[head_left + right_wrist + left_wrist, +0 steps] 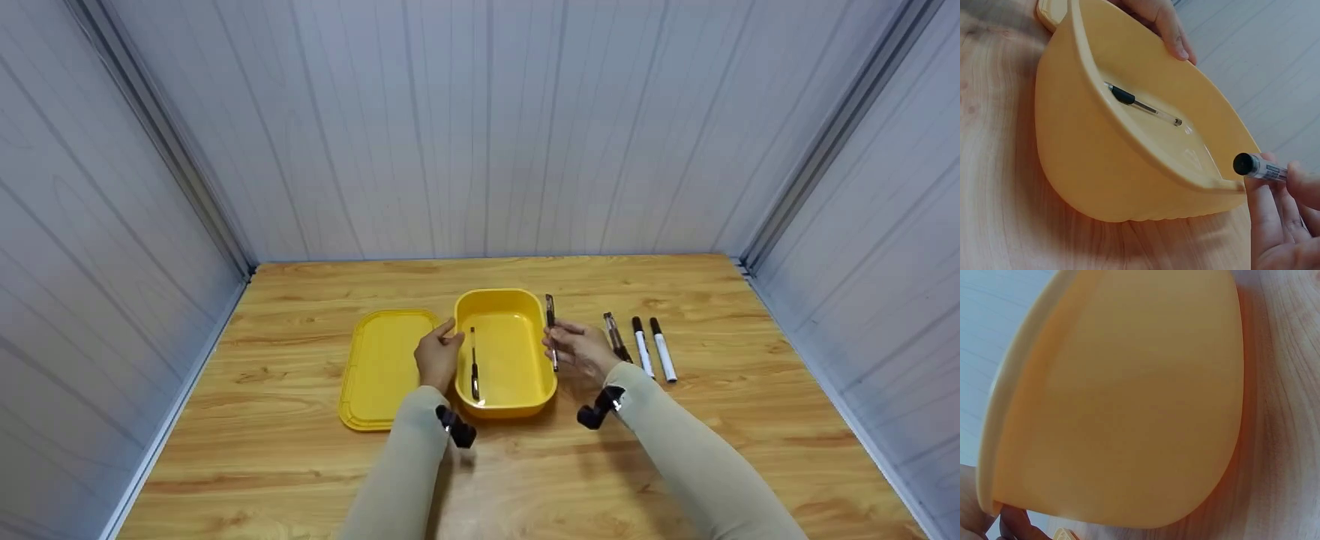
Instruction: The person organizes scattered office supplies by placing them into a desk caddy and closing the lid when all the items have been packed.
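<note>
A yellow plastic box (514, 352) stands uncovered on the wooden table, with one black-and-clear pen (1143, 107) lying inside along its left side. At the box's left wall, my left hand (439, 354) grips the rim, its thumb over the edge and a finger (1015, 523) below the lip. My right hand (581, 349) pinches a second black-and-clear pen (551, 330) between thumb and fingers, just at the box's right rim. That pen's dark end (1246, 164) faces the right wrist camera.
Left of the box lies its flat yellow lid (382, 375). Beyond my right hand are more dark pens (616, 337), partly hidden by it, and two white markers with black caps, one nearer (643, 349) and one farther right (664, 351). Pale panels (480, 135) wall the table's back and sides.
</note>
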A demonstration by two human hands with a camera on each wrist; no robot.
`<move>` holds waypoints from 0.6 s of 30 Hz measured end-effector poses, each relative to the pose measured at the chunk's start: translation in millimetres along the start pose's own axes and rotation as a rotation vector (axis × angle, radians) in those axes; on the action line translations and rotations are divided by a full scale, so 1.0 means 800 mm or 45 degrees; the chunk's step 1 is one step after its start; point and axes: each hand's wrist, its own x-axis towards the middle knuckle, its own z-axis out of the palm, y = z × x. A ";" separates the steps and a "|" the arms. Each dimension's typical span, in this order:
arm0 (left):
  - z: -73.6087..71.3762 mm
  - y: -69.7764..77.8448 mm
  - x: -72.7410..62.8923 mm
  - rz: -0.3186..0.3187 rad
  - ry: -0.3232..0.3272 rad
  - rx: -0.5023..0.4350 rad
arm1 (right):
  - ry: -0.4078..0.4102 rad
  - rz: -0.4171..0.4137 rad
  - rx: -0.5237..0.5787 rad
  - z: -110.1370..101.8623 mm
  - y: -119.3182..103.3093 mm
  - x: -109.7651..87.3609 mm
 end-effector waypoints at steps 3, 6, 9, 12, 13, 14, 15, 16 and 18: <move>0.000 0.000 0.000 0.010 0.003 0.010 | 0.002 0.007 0.000 0.001 0.001 0.000; 0.000 0.001 -0.001 0.010 -0.003 0.008 | 0.017 0.012 -0.010 0.002 0.002 0.000; 0.001 0.000 -0.001 0.010 -0.006 0.006 | 0.022 0.002 -0.047 0.004 0.002 0.001; 0.002 0.000 0.000 0.003 0.000 0.007 | 0.015 -0.008 -0.085 0.006 0.003 0.002; 0.002 -0.001 0.001 0.000 0.001 0.009 | 0.010 -0.012 -0.095 0.007 0.004 0.002; 0.002 -0.001 0.001 0.000 0.001 0.009 | 0.012 -0.011 -0.098 0.008 0.004 0.003; 0.002 -0.001 0.001 -0.001 0.001 0.005 | 0.010 -0.012 -0.101 0.009 0.004 0.003; 0.002 -0.001 0.002 0.000 0.003 0.003 | 0.009 -0.011 -0.103 0.010 0.004 0.003; 0.002 -0.001 0.002 0.006 0.002 -0.005 | 0.020 -0.008 -0.111 0.012 0.005 0.004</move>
